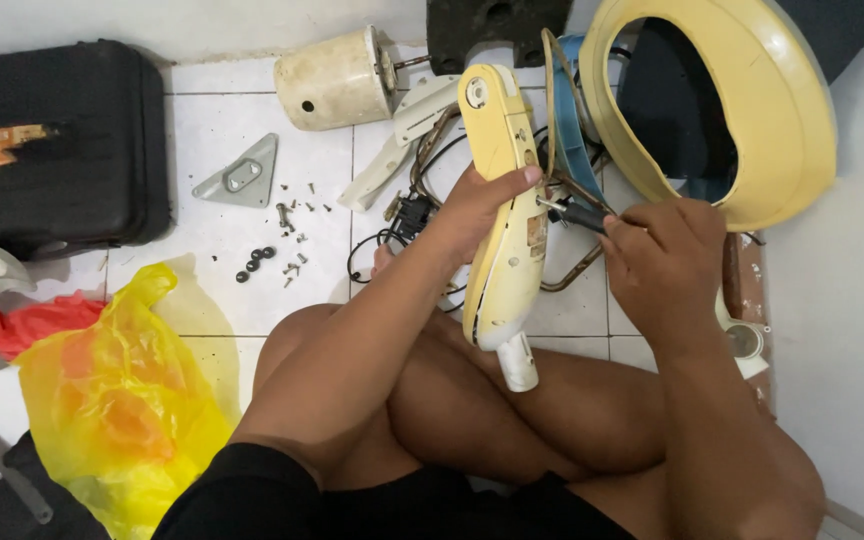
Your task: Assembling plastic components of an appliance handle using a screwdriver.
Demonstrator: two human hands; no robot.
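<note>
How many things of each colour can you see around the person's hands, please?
Cream-yellow: 3, the housing gripped by the left hand, the ring, the motor
Black: 1, the case
Grey: 1, the bracket
Yellow: 1, the bag
Total: 6

The right hand holds a screwdriver.

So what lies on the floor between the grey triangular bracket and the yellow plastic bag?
In the head view, loose screws and small black washers lie scattered on white tiles.

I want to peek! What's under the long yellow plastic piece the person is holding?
Under the long yellow plastic housing you can see the person's crossed bare legs, white floor tiles and black wires. The left hand grips it, so whatever lies directly behind the housing stays hidden.
</note>
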